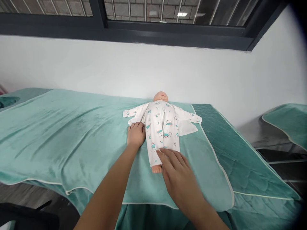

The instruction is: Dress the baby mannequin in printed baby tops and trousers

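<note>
A baby doll lies on its back on a light green blanket, head towards the wall and arms spread. It wears a white printed baby top whose front flaps lie spread out at both sides. White printed trousers cover its body from the chest down to the legs. My left hand rests at the doll's side by the left flap, fingers lying down on the cloth. Over the lower trouser legs lies my right hand, fingers stretched out. It hides one foot; the other bare foot shows.
The light green blanket spreads over a bed with a darker quilted cover. A white wall and a dark window frame stand behind. At the right is another green-covered surface; a black object is at the lower left.
</note>
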Tool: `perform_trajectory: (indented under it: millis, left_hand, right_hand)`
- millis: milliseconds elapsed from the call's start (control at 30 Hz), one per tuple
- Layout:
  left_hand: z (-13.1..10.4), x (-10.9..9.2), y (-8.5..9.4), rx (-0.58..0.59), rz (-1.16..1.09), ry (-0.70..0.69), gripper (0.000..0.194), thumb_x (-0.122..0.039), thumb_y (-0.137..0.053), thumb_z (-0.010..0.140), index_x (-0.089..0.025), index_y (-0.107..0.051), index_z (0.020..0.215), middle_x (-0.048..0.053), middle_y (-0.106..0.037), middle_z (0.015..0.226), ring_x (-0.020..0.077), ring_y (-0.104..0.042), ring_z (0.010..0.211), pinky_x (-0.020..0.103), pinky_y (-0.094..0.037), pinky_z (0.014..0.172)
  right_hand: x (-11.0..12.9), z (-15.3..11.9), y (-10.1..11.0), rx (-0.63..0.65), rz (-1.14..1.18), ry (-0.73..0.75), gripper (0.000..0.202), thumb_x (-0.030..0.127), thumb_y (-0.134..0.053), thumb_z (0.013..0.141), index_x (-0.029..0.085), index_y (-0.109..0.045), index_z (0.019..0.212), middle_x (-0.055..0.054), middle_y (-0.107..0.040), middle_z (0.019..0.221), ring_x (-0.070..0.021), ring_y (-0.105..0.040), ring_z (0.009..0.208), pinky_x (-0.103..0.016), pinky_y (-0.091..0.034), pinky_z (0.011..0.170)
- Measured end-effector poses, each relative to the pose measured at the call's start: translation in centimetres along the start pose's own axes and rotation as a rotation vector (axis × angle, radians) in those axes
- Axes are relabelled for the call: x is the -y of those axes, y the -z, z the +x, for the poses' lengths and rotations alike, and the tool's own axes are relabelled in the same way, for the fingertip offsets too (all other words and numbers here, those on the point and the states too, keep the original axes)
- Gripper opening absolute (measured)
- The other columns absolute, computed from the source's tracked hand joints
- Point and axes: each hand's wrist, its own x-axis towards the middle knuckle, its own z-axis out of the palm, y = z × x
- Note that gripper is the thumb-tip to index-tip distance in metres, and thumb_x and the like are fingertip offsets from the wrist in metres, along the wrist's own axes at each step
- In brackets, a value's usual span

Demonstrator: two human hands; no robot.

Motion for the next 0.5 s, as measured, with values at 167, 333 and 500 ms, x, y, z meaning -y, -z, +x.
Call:
perform_trajectory:
  millis: [167,333,500]
  left_hand:
    - [0.1,0.1,-0.1,-0.015,0.008,-0.009,0.022,-0.021,-0.043,0.094,-0.025,-0.062,0.103,0.006,-0.067,0.116,0.0256,-0.054,0.113,0.041,-0.039,0.092]
    - [0.1,0.3,-0.2,-0.017,0.001,-0.022,0.023,-0.022,-0.042,0.094,-0.024,-0.062,0.105,0.007,-0.067,0.117,0.0259,-0.054,0.114,0.041,-0.04,0.092]
    - [-0.2,0.1,0.1,-0.013,0.062,-0.082,0.028,-0.025,-0.042,0.095,-0.024,-0.065,0.11,0.009,-0.061,0.131,0.0271,-0.05,0.122,0.043,-0.039,0.098]
  right_hand:
    - [1.0,-0.6,-0.2,0.088,0.118,0.084,0.043,0.005,-0.041,0.092,0.023,-0.058,0.127,-0.004,-0.059,0.136,-0.0234,-0.048,0.129,-0.048,-0.033,0.115]
    - [0.3,-0.7,1.4,0.08,0.273,0.109,0.04,0.005,-0.043,0.092,0.026,-0.06,0.122,-0.003,-0.067,0.119,-0.0198,-0.058,0.112,-0.042,-0.043,0.105]
    - [-7.1,1.6,0.2,-0.168,0.249,-0.135,0.033,0.008,-0.042,0.092,0.02,-0.063,0.114,-0.008,-0.067,0.113,-0.0215,-0.06,0.107,-0.038,-0.051,0.09]
